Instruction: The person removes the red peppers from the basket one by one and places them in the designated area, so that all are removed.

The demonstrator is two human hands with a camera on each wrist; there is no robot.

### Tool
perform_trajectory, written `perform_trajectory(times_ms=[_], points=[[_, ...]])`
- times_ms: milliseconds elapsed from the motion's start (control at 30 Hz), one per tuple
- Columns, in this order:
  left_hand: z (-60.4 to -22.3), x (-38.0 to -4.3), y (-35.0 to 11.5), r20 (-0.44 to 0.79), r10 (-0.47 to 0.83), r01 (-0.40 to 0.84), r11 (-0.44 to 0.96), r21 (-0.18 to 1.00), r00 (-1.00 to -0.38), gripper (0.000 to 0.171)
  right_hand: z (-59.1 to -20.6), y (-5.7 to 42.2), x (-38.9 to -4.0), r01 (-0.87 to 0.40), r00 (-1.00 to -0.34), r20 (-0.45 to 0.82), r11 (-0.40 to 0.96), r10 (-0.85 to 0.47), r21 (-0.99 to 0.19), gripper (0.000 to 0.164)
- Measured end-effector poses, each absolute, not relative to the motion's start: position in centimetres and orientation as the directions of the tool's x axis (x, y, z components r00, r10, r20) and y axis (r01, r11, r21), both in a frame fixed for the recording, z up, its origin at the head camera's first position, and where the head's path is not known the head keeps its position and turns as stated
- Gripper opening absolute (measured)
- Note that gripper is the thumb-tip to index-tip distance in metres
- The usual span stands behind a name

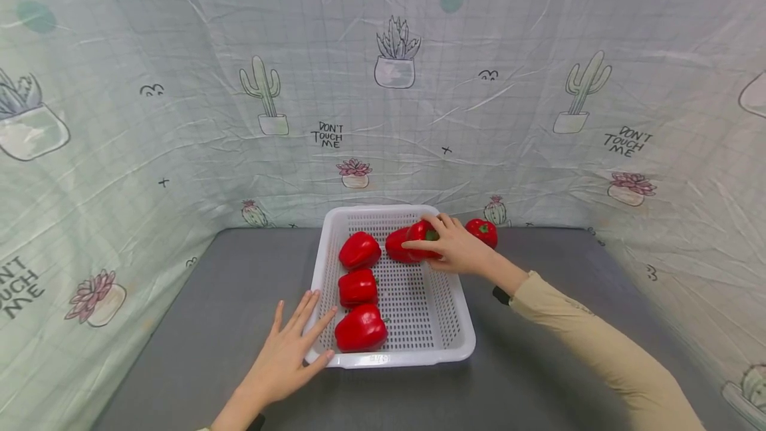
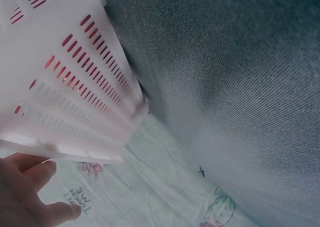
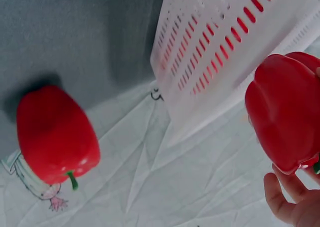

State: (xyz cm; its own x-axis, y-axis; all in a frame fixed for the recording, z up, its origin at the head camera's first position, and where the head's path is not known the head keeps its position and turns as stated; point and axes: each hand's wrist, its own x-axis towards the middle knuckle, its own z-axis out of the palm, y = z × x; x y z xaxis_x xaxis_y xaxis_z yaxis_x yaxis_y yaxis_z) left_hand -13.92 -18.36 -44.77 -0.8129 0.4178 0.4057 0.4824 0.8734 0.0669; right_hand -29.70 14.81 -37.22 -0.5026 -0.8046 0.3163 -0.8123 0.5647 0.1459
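A white perforated plastic basket [image 1: 413,355] stands on the grey table. My right hand [image 1: 457,246] grips a red bell pepper [image 3: 285,112] by its stem end, over the basket's far right part. Just left of it, partly hidden, another bell pepper [image 1: 397,245] lies in the basket. Down the basket's left side run three more peppers: a far one [image 1: 359,250], a middle one [image 1: 358,287] and a near one [image 1: 362,328]. With fingers spread, my left hand [image 1: 287,351] rests on the basket's near left rim.
One red bell pepper [image 3: 57,134] lies on the table outside the basket, beyond its far right corner. A cloth [image 1: 395,118] printed with cactus pots hangs behind and at both sides of the grey table [image 1: 239,285].
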Motion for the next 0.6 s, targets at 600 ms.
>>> perform_trajectory(times_ms=[600], points=[[-44.8,-14.0,-18.3,0.406,0.406,0.475,0.876,0.08,-0.819,0.065,-37.0,17.4,-29.9,-0.795,-0.479,0.384,0.576,-0.789,0.19,0.049]])
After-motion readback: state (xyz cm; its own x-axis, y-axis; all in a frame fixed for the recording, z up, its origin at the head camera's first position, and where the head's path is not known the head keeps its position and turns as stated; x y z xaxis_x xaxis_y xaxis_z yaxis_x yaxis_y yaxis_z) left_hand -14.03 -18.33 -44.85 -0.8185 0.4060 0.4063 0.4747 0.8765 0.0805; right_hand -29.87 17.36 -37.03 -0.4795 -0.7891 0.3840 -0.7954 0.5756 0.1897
